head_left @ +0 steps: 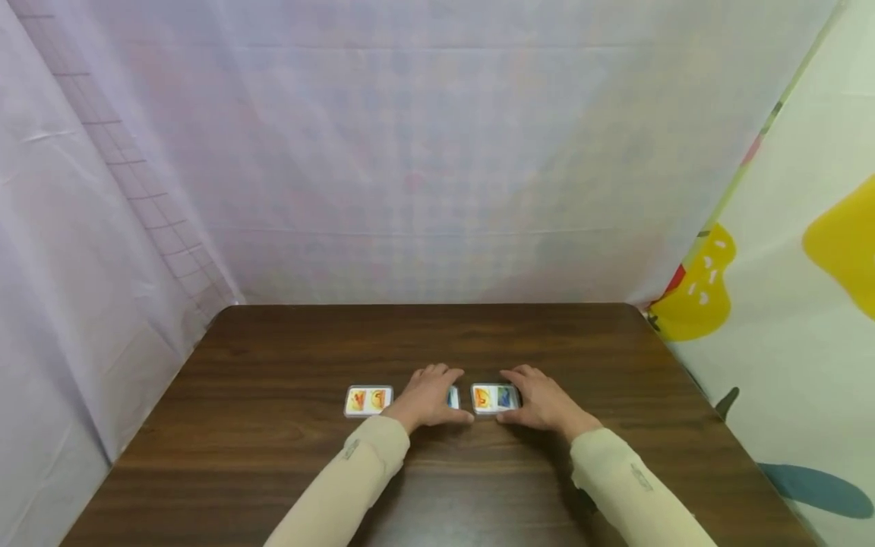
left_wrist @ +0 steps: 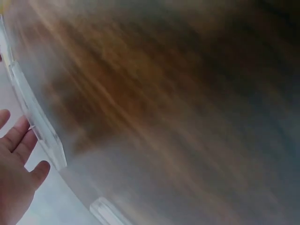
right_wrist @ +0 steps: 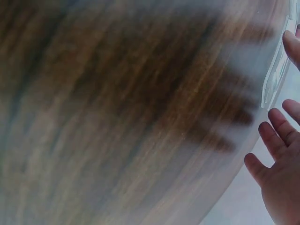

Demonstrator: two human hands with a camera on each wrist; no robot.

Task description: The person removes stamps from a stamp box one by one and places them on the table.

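Note:
Three flat clear-edged cases lie in a row on the brown table. The left case [head_left: 368,410] shows two orange-yellow pictures and sits beside my left wrist. My left hand [head_left: 425,396] arches over the middle case [head_left: 454,396], hiding most of it, with thumb and fingers spread. In the left wrist view its fingertips are right at the edge of a clear case [left_wrist: 40,119]. My right hand [head_left: 543,400] is at the right end of the third case [head_left: 494,409], which has one orange and one blue-green picture. Its thumb and fingers are spread around that end, relaxed rather than curled.
The wood-grain table [head_left: 273,349] extends around the cases on every side. A pale curtain [head_left: 424,167] hangs behind its far edge, and a white cloth with yellow shapes [head_left: 697,296] hangs along the right. Beige sleeves [head_left: 342,486] cover both forearms.

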